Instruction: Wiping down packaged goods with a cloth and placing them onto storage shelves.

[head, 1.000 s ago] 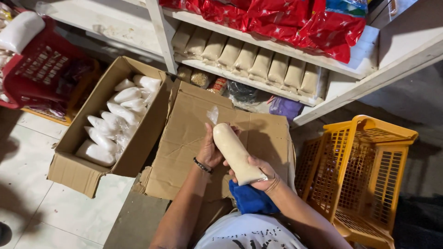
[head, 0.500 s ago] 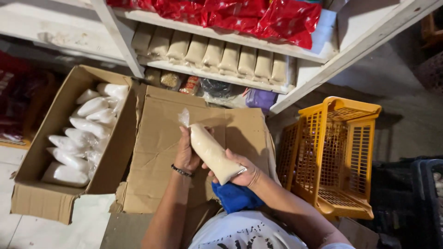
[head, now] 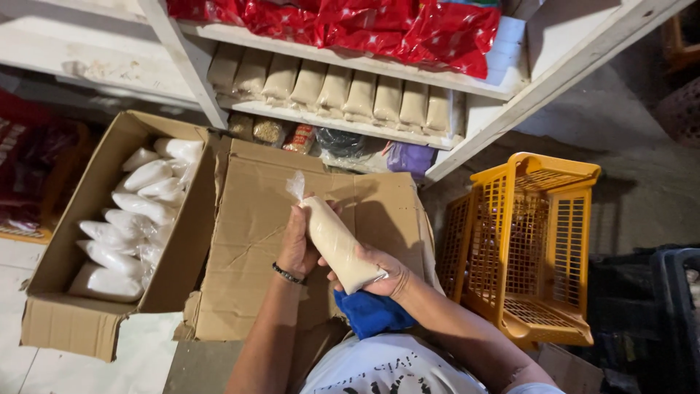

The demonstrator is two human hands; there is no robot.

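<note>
Both my hands hold one long clear plastic bag of pale beige powder (head: 335,241) over a flattened cardboard sheet (head: 248,219). My left hand (head: 295,244), with a dark bracelet at the wrist, grips the bag near its twisted top. My right hand (head: 383,273) cups the bag's lower end from underneath. A blue cloth (head: 372,314) lies in my lap just below the hands.
An open cardboard box (head: 65,321) at the left holds several white filled bags (head: 120,241). White shelves behind carry a row of beige bags (head: 335,91) and red packets (head: 379,29). A yellow plastic crate (head: 532,248) lies on its side at the right.
The view has swung a little to the right, so box and crate sit further left in frame. Both hands keep hold of the bag, which stays in much the same tilted pose.
</note>
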